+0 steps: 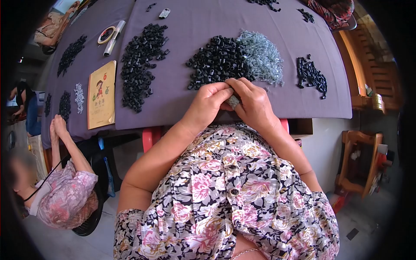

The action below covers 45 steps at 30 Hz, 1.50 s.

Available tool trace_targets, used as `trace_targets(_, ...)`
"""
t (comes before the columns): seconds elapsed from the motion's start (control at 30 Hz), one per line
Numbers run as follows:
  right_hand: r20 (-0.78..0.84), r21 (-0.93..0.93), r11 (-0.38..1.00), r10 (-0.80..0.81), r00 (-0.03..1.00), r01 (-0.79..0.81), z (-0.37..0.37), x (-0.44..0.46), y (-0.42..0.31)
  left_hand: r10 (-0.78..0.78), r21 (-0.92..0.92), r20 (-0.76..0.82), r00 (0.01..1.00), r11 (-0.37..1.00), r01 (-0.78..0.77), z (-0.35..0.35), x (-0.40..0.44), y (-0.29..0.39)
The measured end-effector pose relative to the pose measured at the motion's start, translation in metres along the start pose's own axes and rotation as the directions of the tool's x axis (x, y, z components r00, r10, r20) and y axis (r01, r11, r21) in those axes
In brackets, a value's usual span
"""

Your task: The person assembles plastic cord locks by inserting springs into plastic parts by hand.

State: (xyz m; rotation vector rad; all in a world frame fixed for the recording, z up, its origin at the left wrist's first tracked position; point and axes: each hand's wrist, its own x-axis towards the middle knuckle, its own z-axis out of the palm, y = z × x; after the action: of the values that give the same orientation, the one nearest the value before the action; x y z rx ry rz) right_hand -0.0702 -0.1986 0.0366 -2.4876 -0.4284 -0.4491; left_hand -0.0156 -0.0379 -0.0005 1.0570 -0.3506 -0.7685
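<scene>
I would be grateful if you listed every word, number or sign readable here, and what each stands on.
"拼音簿" (probably; slightly blurred): on the yellow booklet.
Smaller print on its cover: too small to read.
Marks on the cover's coloured shapes: too small to tell.
I can read no other text.

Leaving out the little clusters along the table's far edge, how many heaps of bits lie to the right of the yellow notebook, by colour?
Black: 3 (left heap, middle heap, right heap)
Pale, see-through: 1 (pale heap, touching the middle one)
Total: 4 heaps
</scene>
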Motion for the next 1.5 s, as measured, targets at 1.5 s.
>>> trace_targets(1.5,0.01,-0.238,0.915,0.337,0.941,-0.325,-0.061,-0.033,0.035,0.451,0.889,0.229,0.863,0.264,-0.374,0.025,0.026,-0.002)
